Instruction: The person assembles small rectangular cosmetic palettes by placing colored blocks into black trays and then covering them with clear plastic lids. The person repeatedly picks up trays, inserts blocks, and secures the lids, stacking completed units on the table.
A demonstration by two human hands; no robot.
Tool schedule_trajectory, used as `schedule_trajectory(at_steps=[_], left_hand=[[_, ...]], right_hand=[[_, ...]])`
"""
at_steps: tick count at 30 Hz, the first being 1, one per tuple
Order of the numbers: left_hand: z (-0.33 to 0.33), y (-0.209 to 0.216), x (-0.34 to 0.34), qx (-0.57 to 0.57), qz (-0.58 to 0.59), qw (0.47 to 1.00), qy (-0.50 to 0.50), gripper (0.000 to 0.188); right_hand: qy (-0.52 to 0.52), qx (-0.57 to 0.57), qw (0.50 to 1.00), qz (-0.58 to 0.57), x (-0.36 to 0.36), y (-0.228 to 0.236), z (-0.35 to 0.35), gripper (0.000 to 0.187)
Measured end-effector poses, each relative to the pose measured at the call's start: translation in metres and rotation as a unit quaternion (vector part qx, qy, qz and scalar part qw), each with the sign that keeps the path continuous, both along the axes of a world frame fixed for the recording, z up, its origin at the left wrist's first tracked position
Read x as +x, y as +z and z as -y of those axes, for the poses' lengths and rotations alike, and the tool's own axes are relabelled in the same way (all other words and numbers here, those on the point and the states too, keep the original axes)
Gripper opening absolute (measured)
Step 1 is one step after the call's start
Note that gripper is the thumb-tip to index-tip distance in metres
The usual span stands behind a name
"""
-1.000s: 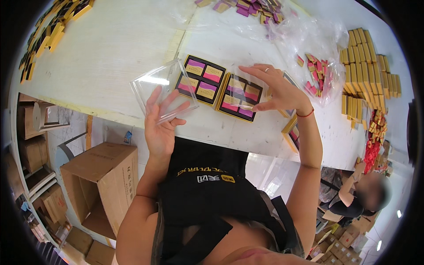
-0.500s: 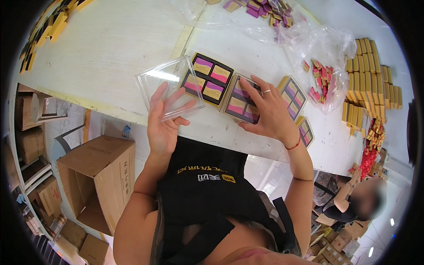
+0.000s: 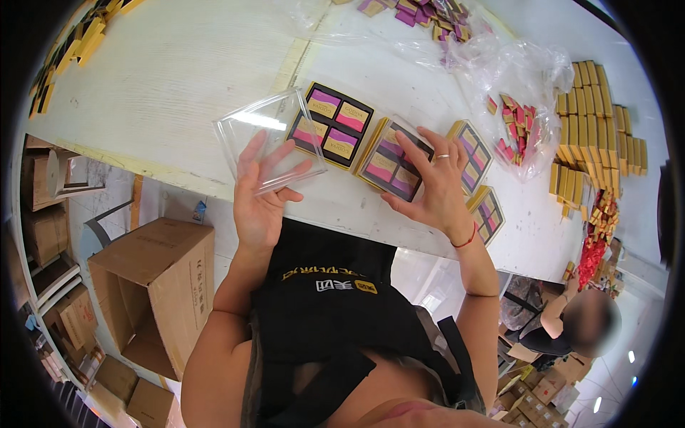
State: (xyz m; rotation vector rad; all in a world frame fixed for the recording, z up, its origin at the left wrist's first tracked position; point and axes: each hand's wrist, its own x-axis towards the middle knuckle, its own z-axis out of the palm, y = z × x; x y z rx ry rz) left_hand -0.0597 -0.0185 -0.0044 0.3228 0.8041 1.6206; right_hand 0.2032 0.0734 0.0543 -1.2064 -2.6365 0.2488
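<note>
I am holding a clear plastic lid (image 3: 267, 139) in my left hand (image 3: 260, 196) at the worktop (image 3: 178, 78) edge; thin, light, slippery, best gripped by its rim. My right hand (image 3: 432, 182) is pressing spread fingers on a gold-edged box (image 3: 389, 160).

On the table (image 3: 185, 78), the clear lid (image 3: 267, 139) lies left of the open tray (image 3: 332, 125). Right of that tray sits the covered box (image 3: 389, 164), with two further boxes (image 3: 479, 178) beyond it. The cardboard carton (image 3: 153, 285) stands below the table edge, left.
</note>
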Motion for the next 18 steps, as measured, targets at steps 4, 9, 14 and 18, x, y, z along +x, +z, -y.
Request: schedule_trajectory(at_steps=[4, 9, 14, 18], left_hand=[[0.000, -0.002, 0.001, 0.006, 0.000, 1.000, 0.001, 0.056], [0.000, -0.002, 0.001, 0.004, -0.007, 1.000, 0.002, 0.056], [0.000, -0.002, 0.001, 0.011, -0.004, 1.000, 0.001, 0.056], [0.000, -0.003, 0.001, 0.011, -0.005, 1.000, -0.003, 0.056]], right_hand=[[0.011, 0.000, 1.000, 0.017, 0.004, 0.000, 0.000, 0.083], [0.025, -0.048, 0.998, -0.013, 0.005, -0.005, -0.003, 0.082], [0.036, -0.042, 0.998, -0.033, 0.003, -0.011, -0.002, 0.081], [0.046, 0.017, 0.999, 0.014, 0.003, -0.016, 0.003, 0.080]])
